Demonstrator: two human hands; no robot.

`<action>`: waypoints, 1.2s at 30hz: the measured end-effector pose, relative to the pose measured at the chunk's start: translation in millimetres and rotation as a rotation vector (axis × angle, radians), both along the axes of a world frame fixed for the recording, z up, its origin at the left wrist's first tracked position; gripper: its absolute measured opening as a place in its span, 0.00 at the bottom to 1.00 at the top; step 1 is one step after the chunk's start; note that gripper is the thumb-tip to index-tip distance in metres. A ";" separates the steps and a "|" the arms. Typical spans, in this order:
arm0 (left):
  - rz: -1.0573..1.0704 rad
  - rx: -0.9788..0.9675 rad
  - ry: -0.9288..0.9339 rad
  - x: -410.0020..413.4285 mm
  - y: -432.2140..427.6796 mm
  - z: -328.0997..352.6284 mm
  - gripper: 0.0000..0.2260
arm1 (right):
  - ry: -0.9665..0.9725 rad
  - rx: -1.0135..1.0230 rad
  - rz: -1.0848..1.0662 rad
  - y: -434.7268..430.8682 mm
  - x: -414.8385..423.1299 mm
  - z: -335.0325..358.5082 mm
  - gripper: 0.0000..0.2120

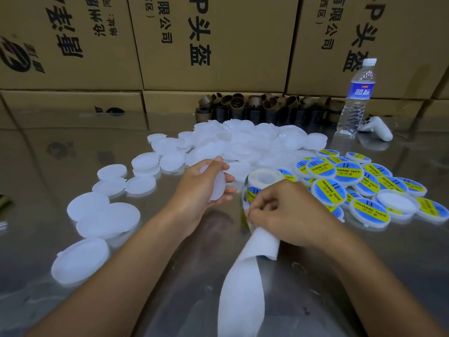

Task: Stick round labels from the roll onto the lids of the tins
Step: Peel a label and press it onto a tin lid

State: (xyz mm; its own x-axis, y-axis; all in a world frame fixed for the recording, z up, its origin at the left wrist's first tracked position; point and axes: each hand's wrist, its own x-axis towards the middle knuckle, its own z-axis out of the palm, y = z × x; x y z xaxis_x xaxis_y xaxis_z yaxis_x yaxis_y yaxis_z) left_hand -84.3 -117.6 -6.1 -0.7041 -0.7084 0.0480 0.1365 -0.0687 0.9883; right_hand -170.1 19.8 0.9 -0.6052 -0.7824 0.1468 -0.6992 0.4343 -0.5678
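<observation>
Head view: lid in left grip, just beside roll.

We see two bare forearms, the left forearm and the right forearm, each uncovered from the bottom of the view up to the wrist. Our left grip and right grip are bare hands as well, slim-fingered, with the knuckles showing on the right.

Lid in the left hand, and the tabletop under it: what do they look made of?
Lid: seemingly white translucent plastic with a matte finish; it looks milky and thin. Tabletop: probably polished stainless steel, though shiny metal is all I can confirm; it mirrors the cartons and shows faint scuffs.
</observation>
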 end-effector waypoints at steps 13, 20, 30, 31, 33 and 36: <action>0.008 0.005 0.010 1.4 1.3 2.8 0.09 | 0.089 0.105 -0.058 0.3 1.2 1.9 0.07; 0.005 0.035 0.002 3.4 -0.6 3.4 0.07 | -0.686 -0.357 0.017 0.2 -6.2 12.2 0.11; -0.223 -0.078 -0.047 6.8 4.3 3.1 0.20 | -1.136 -0.773 0.145 -12.2 -7.9 9.7 0.09; -0.243 -0.094 -0.027 7.2 5.3 3.6 0.20 | -1.121 -0.783 0.138 -12.1 -9.0 9.4 0.09; -0.244 -0.094 0.017 7.6 5.7 3.8 0.14 | -1.062 -0.773 0.115 -11.5 -9.4 8.9 0.07; -0.227 -0.050 0.079 7.7 4.4 3.5 0.07 | -0.792 -0.741 -0.004 -10.0 -7.2 7.6 0.06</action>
